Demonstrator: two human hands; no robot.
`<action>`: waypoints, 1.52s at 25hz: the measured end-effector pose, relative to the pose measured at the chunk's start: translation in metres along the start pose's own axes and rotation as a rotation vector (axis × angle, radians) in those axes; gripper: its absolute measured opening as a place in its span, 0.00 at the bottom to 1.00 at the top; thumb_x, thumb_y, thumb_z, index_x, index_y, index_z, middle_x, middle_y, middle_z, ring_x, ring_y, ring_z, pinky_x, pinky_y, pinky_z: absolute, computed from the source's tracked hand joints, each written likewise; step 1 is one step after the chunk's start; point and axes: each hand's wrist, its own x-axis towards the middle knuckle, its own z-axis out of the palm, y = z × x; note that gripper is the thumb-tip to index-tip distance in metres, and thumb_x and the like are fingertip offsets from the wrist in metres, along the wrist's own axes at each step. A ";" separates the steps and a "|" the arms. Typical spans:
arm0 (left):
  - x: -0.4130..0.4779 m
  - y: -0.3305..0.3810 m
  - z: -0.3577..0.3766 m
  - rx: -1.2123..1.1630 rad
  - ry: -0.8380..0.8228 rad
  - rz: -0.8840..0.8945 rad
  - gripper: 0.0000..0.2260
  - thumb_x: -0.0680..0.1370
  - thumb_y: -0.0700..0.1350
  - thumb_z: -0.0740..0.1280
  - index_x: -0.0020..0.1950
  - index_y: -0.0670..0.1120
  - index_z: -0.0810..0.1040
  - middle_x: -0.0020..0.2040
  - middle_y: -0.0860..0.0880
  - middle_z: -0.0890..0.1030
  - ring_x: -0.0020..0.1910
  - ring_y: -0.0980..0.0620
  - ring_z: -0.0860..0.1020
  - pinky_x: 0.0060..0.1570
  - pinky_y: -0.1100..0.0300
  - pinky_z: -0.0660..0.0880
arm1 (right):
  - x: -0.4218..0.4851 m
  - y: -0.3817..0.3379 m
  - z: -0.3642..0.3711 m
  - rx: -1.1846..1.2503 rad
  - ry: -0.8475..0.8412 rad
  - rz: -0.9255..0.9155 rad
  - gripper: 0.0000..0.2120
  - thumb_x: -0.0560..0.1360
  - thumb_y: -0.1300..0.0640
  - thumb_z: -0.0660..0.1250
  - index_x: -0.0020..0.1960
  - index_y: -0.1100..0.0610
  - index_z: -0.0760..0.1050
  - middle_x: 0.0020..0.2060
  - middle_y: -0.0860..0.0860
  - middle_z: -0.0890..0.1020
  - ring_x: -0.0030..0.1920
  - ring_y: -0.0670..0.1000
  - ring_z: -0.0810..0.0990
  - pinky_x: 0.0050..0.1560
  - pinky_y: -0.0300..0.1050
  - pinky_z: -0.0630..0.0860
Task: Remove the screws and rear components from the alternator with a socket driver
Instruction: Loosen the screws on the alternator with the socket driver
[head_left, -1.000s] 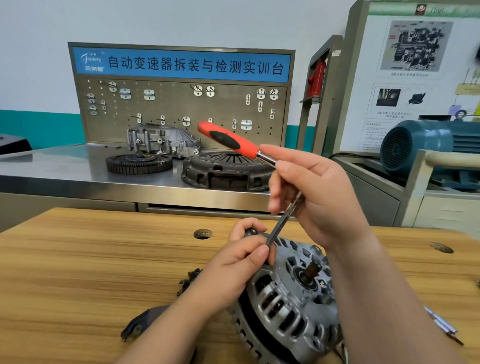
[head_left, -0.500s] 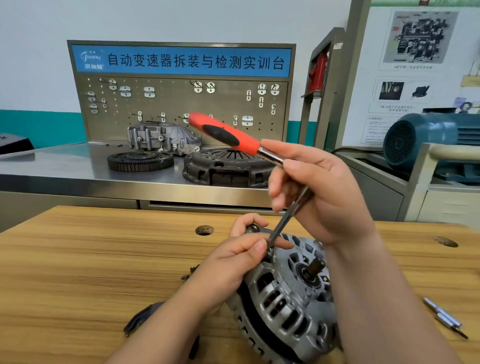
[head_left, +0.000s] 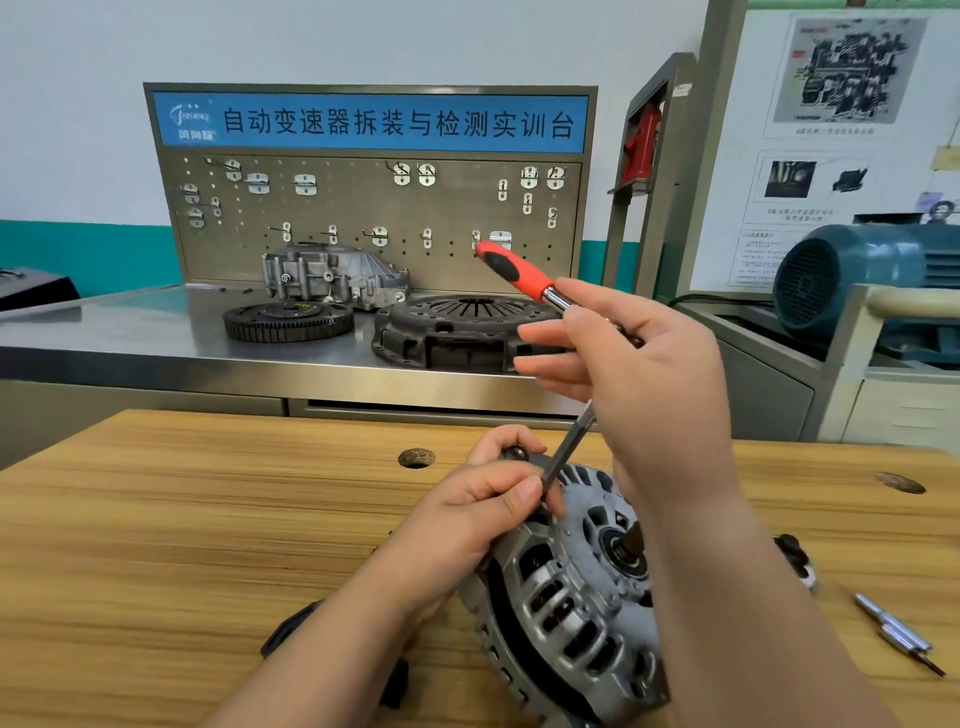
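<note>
Since half a second ago, the red-and-black handle of the socket driver (head_left: 514, 273) has swung to the right. It now looks foreshortened, sticking up and left out of the right hand (head_left: 660, 395). That hand's index and middle fingers (head_left: 545, 332) have straightened toward the left. The left hand (head_left: 467, 525) and alternator (head_left: 571, 597) sit roughly as before.

Right hand: holds the driver. The chrome neck enters above the index finger, and the knurled shaft leaves below the palm, slanting down-left. I cannot tell how the thumb and lower fingers wrap it.

Left hand: fingers curled over the alternator's upper rim, thumb pressed against the lower end of the shaft. I cannot see the tip; it is hidden behind the thumb.

Alternator: lies tilted on the wooden counter (head_left: 208, 519), directly below both sets of fingers. Its shaft-end face is turned toward me, and the right forearm partly covers it.

Right of the fingers, well apart: two steel driver bits (head_left: 893, 631) on the same counter.

Beyond the fingers, on the steel counter (head_left: 130, 343): clutch cover (head_left: 457, 327), ring gear (head_left: 288, 319) and cast housing (head_left: 332, 275), all in front of a pegboard (head_left: 363, 208).
</note>
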 end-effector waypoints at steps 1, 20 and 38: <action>0.000 0.001 0.000 0.006 -0.001 -0.015 0.10 0.74 0.52 0.64 0.40 0.50 0.83 0.58 0.53 0.68 0.54 0.57 0.74 0.55 0.58 0.73 | 0.002 -0.002 -0.004 0.068 -0.099 0.016 0.11 0.77 0.61 0.62 0.54 0.50 0.80 0.38 0.50 0.86 0.35 0.49 0.85 0.38 0.40 0.81; -0.002 0.006 -0.003 0.135 -0.074 0.034 0.11 0.73 0.55 0.63 0.47 0.54 0.84 0.59 0.52 0.67 0.59 0.58 0.71 0.60 0.60 0.71 | 0.010 0.000 -0.018 0.367 -0.534 0.086 0.13 0.73 0.63 0.65 0.55 0.54 0.82 0.39 0.54 0.86 0.33 0.49 0.85 0.35 0.39 0.80; -0.001 0.004 -0.003 0.161 -0.116 0.047 0.11 0.76 0.55 0.61 0.42 0.55 0.82 0.64 0.45 0.66 0.65 0.63 0.66 0.57 0.73 0.66 | 0.015 0.004 -0.012 0.834 -0.829 0.151 0.04 0.69 0.64 0.69 0.43 0.60 0.81 0.25 0.56 0.79 0.17 0.46 0.72 0.21 0.30 0.64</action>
